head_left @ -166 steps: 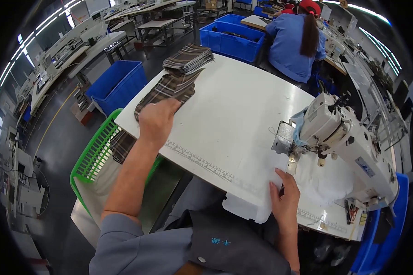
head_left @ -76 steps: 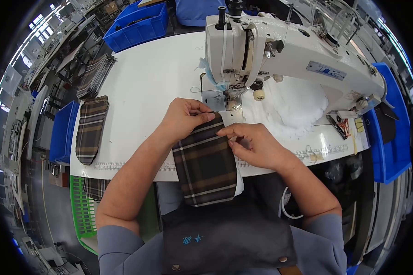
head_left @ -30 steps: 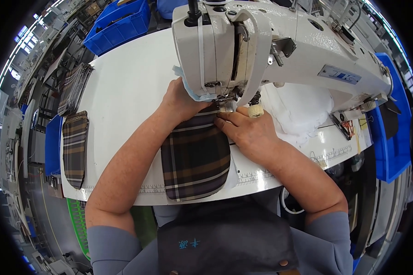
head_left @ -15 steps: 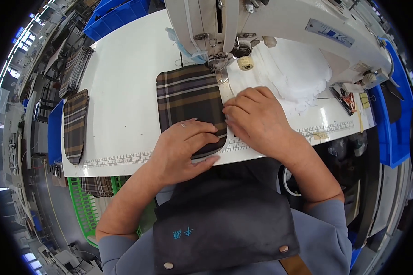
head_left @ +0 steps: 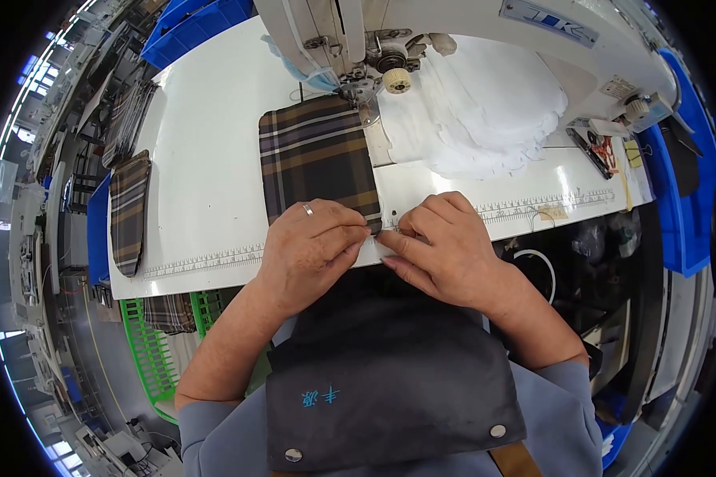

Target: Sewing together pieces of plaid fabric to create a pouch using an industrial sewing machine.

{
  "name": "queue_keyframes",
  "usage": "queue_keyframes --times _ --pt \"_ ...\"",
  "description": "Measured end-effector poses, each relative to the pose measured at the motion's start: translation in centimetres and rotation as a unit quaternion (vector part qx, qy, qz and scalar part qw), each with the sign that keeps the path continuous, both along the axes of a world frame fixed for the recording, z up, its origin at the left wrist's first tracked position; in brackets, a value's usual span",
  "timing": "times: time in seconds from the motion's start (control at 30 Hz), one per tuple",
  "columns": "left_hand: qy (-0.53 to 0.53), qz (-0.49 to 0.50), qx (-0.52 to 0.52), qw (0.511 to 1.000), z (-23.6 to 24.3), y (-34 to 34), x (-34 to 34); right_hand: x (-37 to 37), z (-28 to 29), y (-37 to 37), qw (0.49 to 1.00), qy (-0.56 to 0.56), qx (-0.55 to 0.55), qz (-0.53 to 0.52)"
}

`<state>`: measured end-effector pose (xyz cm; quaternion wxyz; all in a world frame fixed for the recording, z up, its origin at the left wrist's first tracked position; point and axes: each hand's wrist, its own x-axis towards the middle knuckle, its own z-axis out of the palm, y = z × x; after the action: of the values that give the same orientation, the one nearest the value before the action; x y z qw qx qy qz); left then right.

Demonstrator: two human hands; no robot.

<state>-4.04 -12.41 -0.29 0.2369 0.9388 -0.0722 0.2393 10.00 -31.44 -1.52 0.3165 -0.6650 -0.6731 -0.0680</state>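
A plaid fabric piece point(head_left: 318, 163) in brown, black and white, with rounded corners, lies flat on the white table. Its far right corner reaches the presser foot point(head_left: 366, 113) of the sewing machine. My left hand point(head_left: 314, 246) rests over its near edge, thumb and forefinger pinched at the near right corner. Just across from it, my right hand point(head_left: 445, 250) has its fingers curled and its forefinger tip at that same corner. The right thumb sits a little lower, over the table edge. Whether the right fingers hold anything is too small to make out.
White sheets point(head_left: 485, 119) lie in a pile right of the needle. More plaid pieces point(head_left: 130, 211) stand at the table's left edge. Red-handled snips point(head_left: 597, 155) lie at right. A ruler strip point(head_left: 207, 261) runs along the front edge. A green basket point(head_left: 147, 350) stands below.
Both hands have come together at the near right corner of the plaid piece; the right one moved down and off its right side. The whole view has shifted slightly.
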Motion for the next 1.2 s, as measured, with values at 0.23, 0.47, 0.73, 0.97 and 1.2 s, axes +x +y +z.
queue_keyframes --times 0.23,0.47,0.73,0.97,1.2 --pt "-0.007 -0.006 0.026 1.000 -0.4 -0.3 -0.3 -0.1 -0.3 0.1 1.000 0.000 0.014 -0.003" --pt "0.014 -0.017 0.029 0.999 0.4 -0.3 -0.3 0.5 0.2 0.3 0.999 0.036 0.015 0.011" --pt "0.028 -0.011 0.070 0.997 0.5 -0.1 0.5 1.1 0.9 1.9 0.996 0.080 -0.025 0.011" --pt "0.093 -0.022 -0.086 0.992 1.6 2.3 1.2 1.4 0.6 2.9 0.997 -0.076 0.015 0.031" --pt "0.102 -0.041 0.042 0.993 1.6 4.6 3.7 1.5 1.4 3.2 0.990 -0.122 0.013 0.064"
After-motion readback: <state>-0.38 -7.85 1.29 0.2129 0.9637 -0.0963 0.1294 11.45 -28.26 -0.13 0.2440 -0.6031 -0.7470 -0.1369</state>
